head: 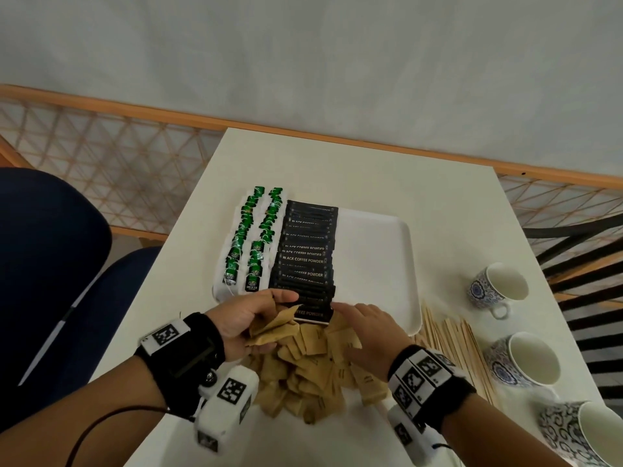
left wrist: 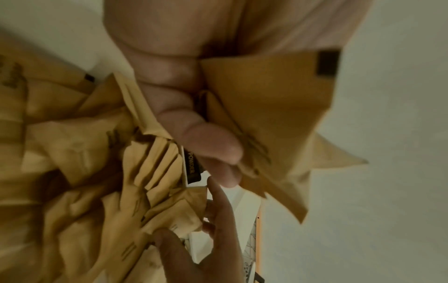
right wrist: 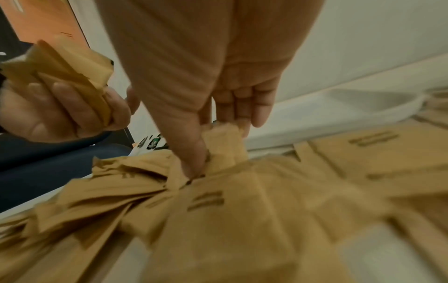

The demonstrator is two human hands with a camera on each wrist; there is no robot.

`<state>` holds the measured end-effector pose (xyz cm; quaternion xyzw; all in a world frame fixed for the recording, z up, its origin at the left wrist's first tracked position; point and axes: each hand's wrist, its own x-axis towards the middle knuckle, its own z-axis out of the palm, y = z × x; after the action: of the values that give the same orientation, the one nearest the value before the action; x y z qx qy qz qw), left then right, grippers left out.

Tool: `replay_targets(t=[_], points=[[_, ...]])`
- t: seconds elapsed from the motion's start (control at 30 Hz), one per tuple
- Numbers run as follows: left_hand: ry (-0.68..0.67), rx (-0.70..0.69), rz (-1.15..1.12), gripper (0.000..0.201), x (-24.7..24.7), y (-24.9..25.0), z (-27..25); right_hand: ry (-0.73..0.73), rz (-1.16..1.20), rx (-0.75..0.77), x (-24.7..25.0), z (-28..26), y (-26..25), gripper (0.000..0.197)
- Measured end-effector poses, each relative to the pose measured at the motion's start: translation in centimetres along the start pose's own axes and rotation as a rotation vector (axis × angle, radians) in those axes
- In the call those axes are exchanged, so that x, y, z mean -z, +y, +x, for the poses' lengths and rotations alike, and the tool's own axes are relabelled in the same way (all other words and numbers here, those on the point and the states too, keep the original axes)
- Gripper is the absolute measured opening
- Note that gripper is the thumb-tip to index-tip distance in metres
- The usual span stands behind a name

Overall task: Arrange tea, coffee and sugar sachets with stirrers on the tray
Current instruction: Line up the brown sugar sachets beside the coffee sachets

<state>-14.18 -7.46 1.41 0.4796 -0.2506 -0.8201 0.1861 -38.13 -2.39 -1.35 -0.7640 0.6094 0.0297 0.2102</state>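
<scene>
Our left hand (head: 247,323) clutches a fanned bunch of brown sugar sachets (left wrist: 271,107) above the loose pile (head: 313,372). Our right hand (head: 367,335) pinches one sachet (right wrist: 224,139) from that pile, a grip only the right wrist view reveals. The white tray (head: 377,251) holds rows of green tea bags (head: 251,241) and black coffee sachets (head: 305,254); the wooden stirrers (head: 455,345) lie beside it.

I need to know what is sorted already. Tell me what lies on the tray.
On the white tray lie two rows of green tea bags and a long row of black coffee sachets; its right part is bare. The near edge is hidden behind the hands and brown sachets.
</scene>
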Motion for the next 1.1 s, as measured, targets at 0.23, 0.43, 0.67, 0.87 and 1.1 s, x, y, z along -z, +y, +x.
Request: replay_targets(t=[0.23,0.43,0.67,0.87,1.1], points=[[-0.034,-0.111,-0.083,0.045,-0.1,-0.4,0.4,-0.005,0.187,0.000,1.4,-0.3,-0.3,0.028],[0.135,-0.315,0.167,0.038,-1.7,-0.2,1.3,0.024,1.154,-0.093,5.9,-0.1,-0.8,0.025],[0.033,-0.167,0.052,0.023,-4.6,0.9,1.7,0.174,1.321,-0.174,5.9,1.5,-1.9,0.028],[-0.082,-0.194,-0.010,0.079,-4.2,0.4,2.6,0.198,1.310,-0.161,5.3,2.1,-2.1,0.021],[0.032,-0.283,0.021,0.042,-4.3,0.8,3.4,0.164,1.232,-0.106,4.9,3.1,-1.9,0.017]])
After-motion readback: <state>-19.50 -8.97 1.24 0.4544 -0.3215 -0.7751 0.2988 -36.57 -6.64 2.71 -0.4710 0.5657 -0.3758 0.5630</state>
